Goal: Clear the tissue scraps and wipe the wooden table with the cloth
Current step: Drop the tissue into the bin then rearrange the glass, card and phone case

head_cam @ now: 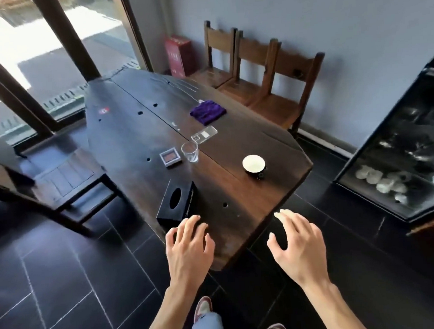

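Observation:
A long dark wooden table stretches away from me. A folded purple cloth lies on its far right side. Small white tissue scraps lie near the table's middle seam, beyond the glass. My left hand hovers over the table's near end, fingers spread, just short of a black tissue box. My right hand hangs open past the near right edge, holding nothing.
On the table stand a clear glass, a small framed square tray, a clear plastic case and a white-lined cup. Three wooden chairs line the right wall, a bench stands left, a glass cabinet at right.

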